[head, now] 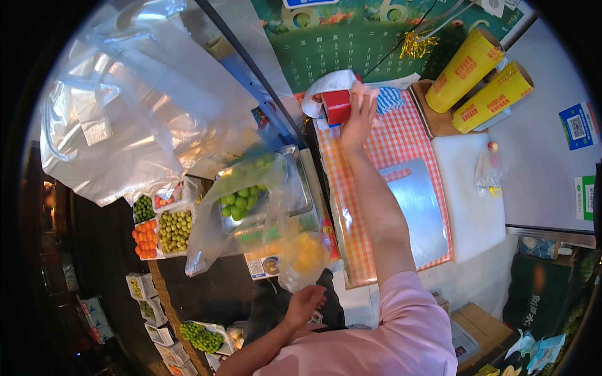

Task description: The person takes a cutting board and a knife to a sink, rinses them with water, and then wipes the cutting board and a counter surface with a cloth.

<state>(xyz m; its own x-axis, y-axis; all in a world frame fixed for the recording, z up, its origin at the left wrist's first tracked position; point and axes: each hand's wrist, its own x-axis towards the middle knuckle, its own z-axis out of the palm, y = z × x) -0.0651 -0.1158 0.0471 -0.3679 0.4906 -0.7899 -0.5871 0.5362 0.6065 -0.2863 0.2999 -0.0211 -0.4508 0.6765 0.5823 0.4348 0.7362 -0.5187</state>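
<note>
My left hand (306, 304) is at the gathered end of a clear plastic bag (304, 256) with yellow pieces, probably fruit, inside; its fingers curl around that end. My right hand (360, 123) reaches to the back of the counter, beside a red box (336, 107). Its fingers touch crumpled pink thin plastic (365, 91); whether they grip it is unclear. A white sheet (324, 88) curves over the box, and a blue-and-white striped cloth (390, 100) lies to its right. Another clear bag (202, 242) with round green fruit (241, 203) sits on a metal tray (304, 188).
A steel sheet (423, 216) rests on the checked tablecloth (400, 131), next to a white cutting board (465, 197). Two yellow film rolls (465, 70) lean at the back right. Large plastic sheeting (136, 94) hangs left, above fruit boxes (174, 230). Cardboard boxes (484, 326) stand lower right.
</note>
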